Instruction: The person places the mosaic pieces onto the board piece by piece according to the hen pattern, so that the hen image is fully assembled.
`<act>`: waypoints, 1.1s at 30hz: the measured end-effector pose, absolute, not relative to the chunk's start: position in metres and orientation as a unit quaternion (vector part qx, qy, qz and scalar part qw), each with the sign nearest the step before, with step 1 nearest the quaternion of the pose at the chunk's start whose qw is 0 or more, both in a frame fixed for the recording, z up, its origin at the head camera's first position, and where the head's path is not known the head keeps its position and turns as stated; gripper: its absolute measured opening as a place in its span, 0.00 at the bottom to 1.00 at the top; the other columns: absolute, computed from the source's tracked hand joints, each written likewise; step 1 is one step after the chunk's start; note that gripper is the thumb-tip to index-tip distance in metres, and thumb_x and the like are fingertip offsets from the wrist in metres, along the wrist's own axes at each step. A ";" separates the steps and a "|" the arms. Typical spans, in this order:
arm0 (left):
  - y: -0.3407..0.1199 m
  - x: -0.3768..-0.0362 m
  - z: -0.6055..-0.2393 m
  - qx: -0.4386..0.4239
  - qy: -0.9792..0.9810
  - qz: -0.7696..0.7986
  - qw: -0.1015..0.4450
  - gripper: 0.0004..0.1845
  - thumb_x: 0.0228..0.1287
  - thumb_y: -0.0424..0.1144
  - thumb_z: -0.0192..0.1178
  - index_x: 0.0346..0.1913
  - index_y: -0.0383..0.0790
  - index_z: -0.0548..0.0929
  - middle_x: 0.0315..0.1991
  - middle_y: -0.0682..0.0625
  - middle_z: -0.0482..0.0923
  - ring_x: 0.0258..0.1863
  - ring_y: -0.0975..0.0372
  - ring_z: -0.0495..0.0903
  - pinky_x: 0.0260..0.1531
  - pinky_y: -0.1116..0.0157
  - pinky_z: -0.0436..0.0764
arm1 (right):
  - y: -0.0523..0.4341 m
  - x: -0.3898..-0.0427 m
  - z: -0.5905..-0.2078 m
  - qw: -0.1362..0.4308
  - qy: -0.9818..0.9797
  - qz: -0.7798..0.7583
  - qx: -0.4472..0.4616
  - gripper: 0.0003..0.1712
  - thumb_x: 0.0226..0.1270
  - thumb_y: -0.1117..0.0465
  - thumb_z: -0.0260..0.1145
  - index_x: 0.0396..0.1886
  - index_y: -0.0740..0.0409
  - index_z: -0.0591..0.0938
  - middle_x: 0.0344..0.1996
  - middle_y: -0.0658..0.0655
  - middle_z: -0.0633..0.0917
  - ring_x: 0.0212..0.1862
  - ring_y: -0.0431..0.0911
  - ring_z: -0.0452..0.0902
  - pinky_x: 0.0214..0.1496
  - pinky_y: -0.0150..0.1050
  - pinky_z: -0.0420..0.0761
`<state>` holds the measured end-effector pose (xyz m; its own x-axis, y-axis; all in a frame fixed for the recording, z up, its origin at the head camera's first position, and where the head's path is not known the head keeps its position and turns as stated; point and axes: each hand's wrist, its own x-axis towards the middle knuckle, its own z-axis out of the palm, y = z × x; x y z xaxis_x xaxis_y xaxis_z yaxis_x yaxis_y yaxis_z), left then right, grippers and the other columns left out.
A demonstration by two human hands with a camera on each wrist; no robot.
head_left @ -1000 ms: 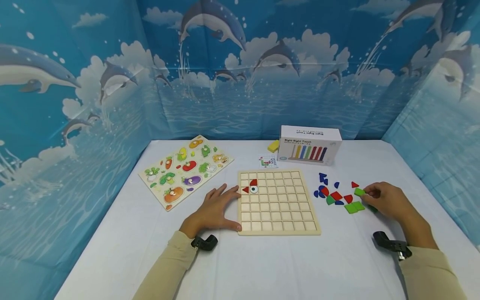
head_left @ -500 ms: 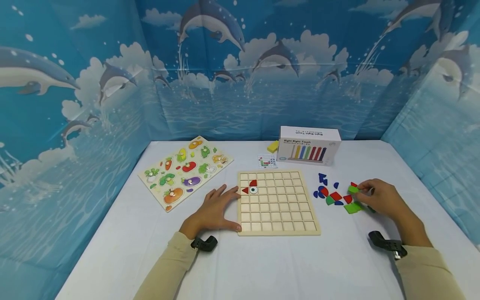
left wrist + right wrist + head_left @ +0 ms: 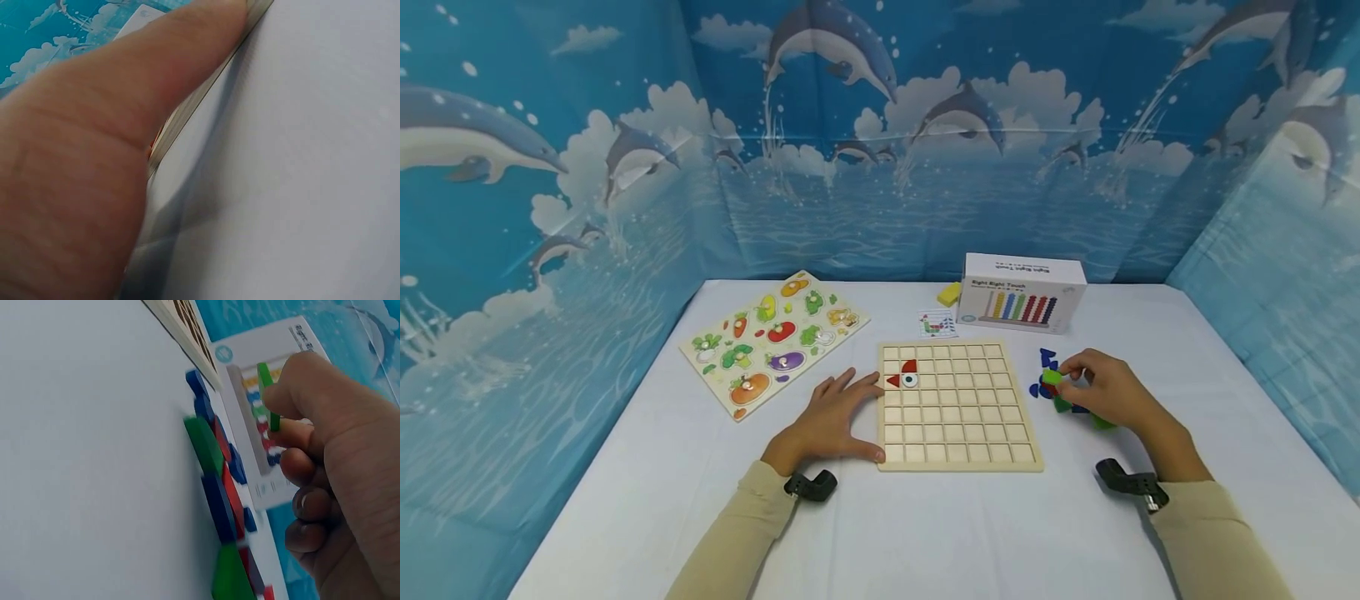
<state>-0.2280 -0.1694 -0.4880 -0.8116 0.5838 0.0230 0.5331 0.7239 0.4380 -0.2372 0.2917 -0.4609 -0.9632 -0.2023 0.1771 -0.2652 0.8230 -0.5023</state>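
From the head view, we see our left hand (image 3: 829, 421) lying flat and relaxed on the white counter (image 3: 925, 533), its fingertips and thumb touching the near-left edge of the pale wooden grid board (image 3: 958, 406). Just beyond those fingertips, a red triangle, a red quarter-round and a white eye tile (image 3: 909, 380) sit in the board's cells. Our right hand (image 3: 1101, 390) pinches a small green square tile (image 3: 1051, 377), held above the scatter of blue, red and green shape tiles (image 3: 1047, 360) lying under and just left of it. Beyond that hand stands a white cardboard box (image 3: 1021, 292).

From the left wrist, we see the thumb (image 3: 112, 125) stretched along the board's edge (image 3: 187, 119).

From the right wrist, thumb and forefinger grip the green tile (image 3: 269, 394) edge-on, lifted clear of the loose tiles (image 3: 215, 487) on the counter.
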 end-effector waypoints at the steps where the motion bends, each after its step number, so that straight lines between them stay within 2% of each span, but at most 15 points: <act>1: -0.170 -0.228 -0.488 0.302 0.926 0.218 0.058 0.54 0.42 0.78 0.68 0.73 0.57 0.68 0.80 0.57 0.52 0.80 0.51 0.40 0.72 0.44 0.42 | 0.288 -0.238 -0.461 0.063 -0.951 0.271 0.135 0.15 0.59 0.64 0.75 0.44 0.64 0.84 0.35 0.55 0.79 0.38 0.50 0.72 0.35 0.36 0.76; 8: -0.170 -0.229 -0.489 0.301 0.927 0.215 0.060 0.54 0.42 0.78 0.68 0.73 0.58 0.68 0.80 0.57 0.52 0.80 0.51 0.40 0.72 0.44 0.43 | 0.259 -0.247 -0.463 0.068 -0.932 0.296 0.201 0.12 0.57 0.66 0.76 0.39 0.61 0.84 0.31 0.53 0.77 0.33 0.48 0.71 0.29 0.35 0.72; 13: -0.170 -0.229 -0.488 0.303 0.926 0.216 0.060 0.54 0.42 0.78 0.68 0.73 0.58 0.68 0.80 0.57 0.51 0.80 0.51 0.40 0.72 0.44 0.42 | 0.233 -0.254 -0.466 0.057 -0.916 0.318 0.239 0.12 0.55 0.67 0.77 0.38 0.57 0.84 0.31 0.51 0.78 0.34 0.46 0.71 0.32 0.35 0.73; 18: -0.170 -0.228 -0.489 0.303 0.926 0.216 0.060 0.54 0.42 0.78 0.68 0.73 0.57 0.68 0.80 0.57 0.51 0.80 0.51 0.40 0.72 0.44 0.43 | 0.199 -0.257 -0.462 0.019 -0.902 0.335 0.272 0.12 0.55 0.64 0.78 0.37 0.53 0.84 0.32 0.49 0.79 0.36 0.44 0.73 0.35 0.36 0.76; 26: -0.169 -0.226 -0.487 0.302 0.927 0.212 0.063 0.54 0.43 0.78 0.67 0.74 0.57 0.67 0.81 0.57 0.49 0.80 0.52 0.39 0.73 0.45 0.42 | 0.156 -0.262 -0.451 -0.001 -0.879 0.337 0.337 0.12 0.56 0.64 0.76 0.39 0.52 0.84 0.35 0.50 0.81 0.39 0.46 0.74 0.42 0.38 0.79; 33: -0.169 -0.228 -0.487 0.303 0.927 0.213 0.062 0.54 0.44 0.77 0.68 0.73 0.56 0.67 0.81 0.57 0.50 0.80 0.50 0.40 0.73 0.44 0.42 | 0.134 -0.268 -0.455 -0.006 -0.874 0.332 0.355 0.11 0.57 0.63 0.77 0.40 0.53 0.85 0.34 0.49 0.81 0.37 0.44 0.73 0.39 0.38 0.77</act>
<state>-0.2275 -0.1689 -0.4874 -0.8083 0.5886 0.0137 0.5355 0.7254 0.4324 -0.2676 0.1343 -0.4547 -0.7472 -0.6251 0.2258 -0.6170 0.5262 -0.5851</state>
